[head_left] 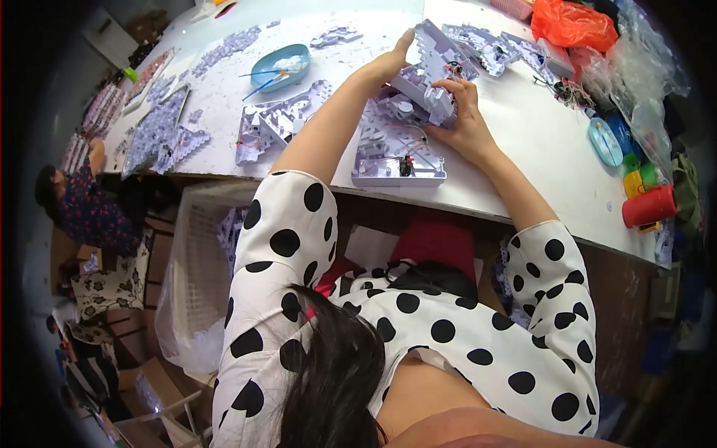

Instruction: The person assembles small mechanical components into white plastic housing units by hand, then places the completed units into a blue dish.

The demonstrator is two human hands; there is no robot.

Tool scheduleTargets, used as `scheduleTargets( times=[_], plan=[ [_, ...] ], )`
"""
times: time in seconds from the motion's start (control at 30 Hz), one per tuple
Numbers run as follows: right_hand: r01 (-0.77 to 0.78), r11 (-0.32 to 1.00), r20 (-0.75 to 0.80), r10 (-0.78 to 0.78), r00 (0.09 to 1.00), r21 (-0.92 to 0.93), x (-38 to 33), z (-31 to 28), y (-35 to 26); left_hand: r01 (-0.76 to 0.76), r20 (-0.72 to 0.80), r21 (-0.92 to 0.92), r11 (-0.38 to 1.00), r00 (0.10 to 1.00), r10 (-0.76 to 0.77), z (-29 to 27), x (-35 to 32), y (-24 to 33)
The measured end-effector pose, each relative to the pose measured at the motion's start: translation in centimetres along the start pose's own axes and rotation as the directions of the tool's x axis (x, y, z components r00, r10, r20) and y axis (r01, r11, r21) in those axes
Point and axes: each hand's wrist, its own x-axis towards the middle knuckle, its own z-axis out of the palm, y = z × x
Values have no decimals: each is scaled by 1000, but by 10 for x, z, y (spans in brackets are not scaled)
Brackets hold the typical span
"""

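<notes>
Nearest, at the surface (pixel 523 142) edge, a pale grey moulded plastic tray (pixel 396 160) lies flat, thin red and black wires and a small dark part showing in it. Just beyond, both hands hold up a second piece, a stepped plastic panel (pixel 429 71), pale lilac-grey with ribbed cells. Its long axis runs from lower left, over the tray, up and away to the right, tilted off the surface. The right hand (pixel 463 119) grasps its lower near end, fingers curled around the edge; the left hand (pixel 388 63) steadies the far upper side, fingers stretched along it. The right hand is the nearer. Farther off lie similar panels (pixel 280 119) and a blue dish (pixel 280 66)
</notes>
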Motion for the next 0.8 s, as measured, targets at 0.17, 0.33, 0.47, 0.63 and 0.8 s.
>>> scheduleTargets(
  times=[0.17, 0.33, 0.47, 0.63, 0.8],
  plan=[
    [35, 999, -55, -35, 998, -4, 3, -4, -4, -93, 7, 58, 994, 996, 93, 5, 5, 7],
    [139, 989, -122, -143, 982, -42, 11, -32, -43, -193, 80, -25, 981, 978, 194, 0, -45, 45],
    [176, 984, 13, -176, 984, -3, -6, -42, -102, -113, 130, -89, 990, 984, 124, -9, -116, 32],
    [87, 970, 207, -135, 969, 225, -33, -19, -104, 97, 16, 134, 986, 995, -100, -8, -156, -4],
    [99, 981, 223, -136, 965, 166, -37, -15, -93, 186, -10, 197, 962, 982, -188, -30, -169, -38]
  ],
)
